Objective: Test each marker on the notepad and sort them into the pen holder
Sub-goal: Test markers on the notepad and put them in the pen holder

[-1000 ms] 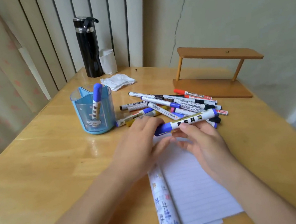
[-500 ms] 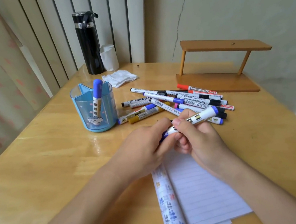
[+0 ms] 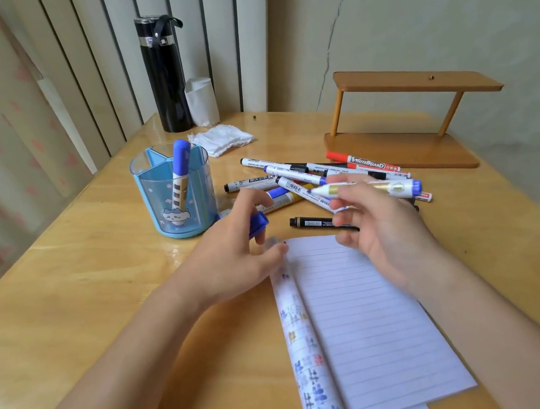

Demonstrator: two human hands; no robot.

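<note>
The uncapped marker (image 3: 368,189) sits crosswise in the right hand (image 3: 381,224), lifted off the desk (image 3: 68,299) above the top edge of the notepad (image 3: 362,312). Its white barrel carries gold bands, its bare tip points toward the left, and its blue end sticks out past the knuckles on the right. The right fingers (image 3: 346,194) are pinched together on the barrel near the tip.

The left hand (image 3: 234,260) is just beside it, lower, with the blue cap (image 3: 258,223) clamped between thumb and fingers; the thumb tip rests at the notepad's top left corner.

The notepad lies open on a blank lined page, with earlier sheets rolled back along its left side, and that roll is covered in small blue, gold and red test marks.

Behind the hands lies a loose heap of markers (image 3: 309,175), crossing one another on the desk: a red whiteboard one at the far right, several white barrels with blue or black caps, a yellow-bodied one nearest the holder. A single black pen (image 3: 315,222) lies apart from the heap, between it and the notepad.

To the left stands the blue translucent pen holder (image 3: 175,196), divided into compartments, with one blue-capped marker (image 3: 179,173) leaning upright in it.

Farther back are a crumpled white cloth (image 3: 222,138), a tall black flask (image 3: 164,74) in the corner with a white roll just beside it, and a small wooden shelf stand (image 3: 405,121) on the right.
</note>
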